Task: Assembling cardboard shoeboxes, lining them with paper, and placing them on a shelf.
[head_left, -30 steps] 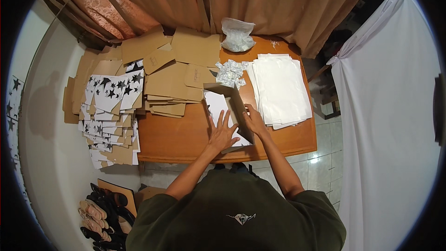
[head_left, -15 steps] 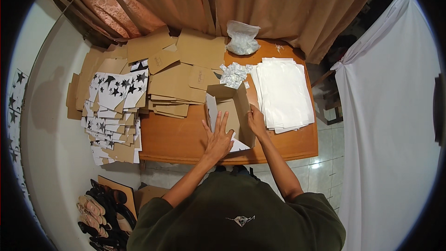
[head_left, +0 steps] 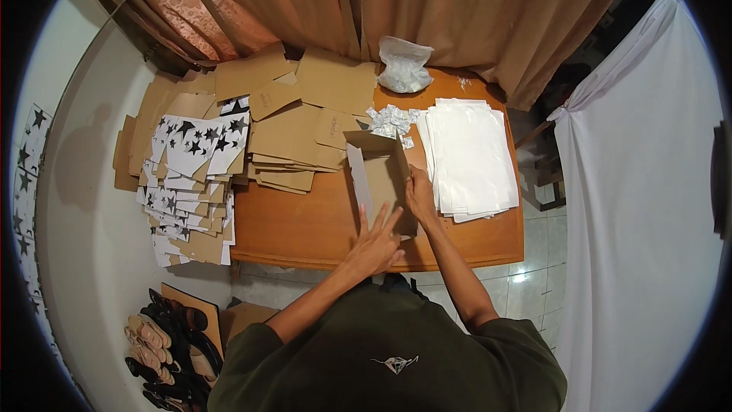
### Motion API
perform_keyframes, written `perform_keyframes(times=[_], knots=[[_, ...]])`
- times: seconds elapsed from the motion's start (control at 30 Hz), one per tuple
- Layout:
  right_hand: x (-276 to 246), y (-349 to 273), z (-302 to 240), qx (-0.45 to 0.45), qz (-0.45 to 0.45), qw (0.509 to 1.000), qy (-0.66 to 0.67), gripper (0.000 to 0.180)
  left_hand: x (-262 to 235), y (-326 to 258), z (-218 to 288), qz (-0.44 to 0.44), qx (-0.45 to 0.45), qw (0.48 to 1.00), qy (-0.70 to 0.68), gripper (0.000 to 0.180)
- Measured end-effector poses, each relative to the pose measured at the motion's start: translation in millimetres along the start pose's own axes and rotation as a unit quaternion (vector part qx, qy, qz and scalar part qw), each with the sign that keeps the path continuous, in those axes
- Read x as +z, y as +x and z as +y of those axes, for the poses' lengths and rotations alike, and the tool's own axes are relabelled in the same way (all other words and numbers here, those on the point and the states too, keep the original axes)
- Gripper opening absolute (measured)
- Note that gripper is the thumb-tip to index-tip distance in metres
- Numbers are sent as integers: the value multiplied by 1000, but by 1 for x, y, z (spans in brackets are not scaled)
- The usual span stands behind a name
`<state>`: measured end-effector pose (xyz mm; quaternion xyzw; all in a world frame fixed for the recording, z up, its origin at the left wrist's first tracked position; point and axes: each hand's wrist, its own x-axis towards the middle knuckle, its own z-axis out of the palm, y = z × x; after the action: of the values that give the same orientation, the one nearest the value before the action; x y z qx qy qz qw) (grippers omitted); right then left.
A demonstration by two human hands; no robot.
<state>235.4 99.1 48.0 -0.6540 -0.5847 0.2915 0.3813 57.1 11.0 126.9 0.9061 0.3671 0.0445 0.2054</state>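
Note:
A brown cardboard box [head_left: 381, 170] with an open top stands on the wooden table in front of me, its long walls upright. My right hand [head_left: 418, 197] grips the box's right wall, thumb and fingers closed on the edge. At the near end is my left hand [head_left: 375, 243], its fingers spread and partly over the box's near wall; it is slightly blurred and grips nothing. Just past the box's far end lies a heap of small white packets [head_left: 391, 120]. To the right rests a stack of white paper sheets [head_left: 470, 156].
Flat brown cardboard pieces [head_left: 293, 133] are piled at the back left. Beside them is a stack of star-printed cardboard [head_left: 191, 183]. A clear plastic bag [head_left: 404, 69] stands at the table's far edge [head_left: 442, 75]. Shoes [head_left: 164, 343] lie on the floor at lower left.
My left hand has moved right and nearer to me along the box. The star-printed near flap, visible before, now stands up or is hidden. My right hand keeps its hold.

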Motion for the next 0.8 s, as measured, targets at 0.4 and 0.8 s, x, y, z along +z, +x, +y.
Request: perform_keyframes(times=[0.4, 0.8], knots=[[14, 3, 50, -26, -11, 999, 44, 59, 36, 25, -72, 226, -163, 938, -206, 56], [6, -4, 44, -23, -88, 996, -14, 92, 65, 34, -96, 57, -179, 970, -153, 80]])
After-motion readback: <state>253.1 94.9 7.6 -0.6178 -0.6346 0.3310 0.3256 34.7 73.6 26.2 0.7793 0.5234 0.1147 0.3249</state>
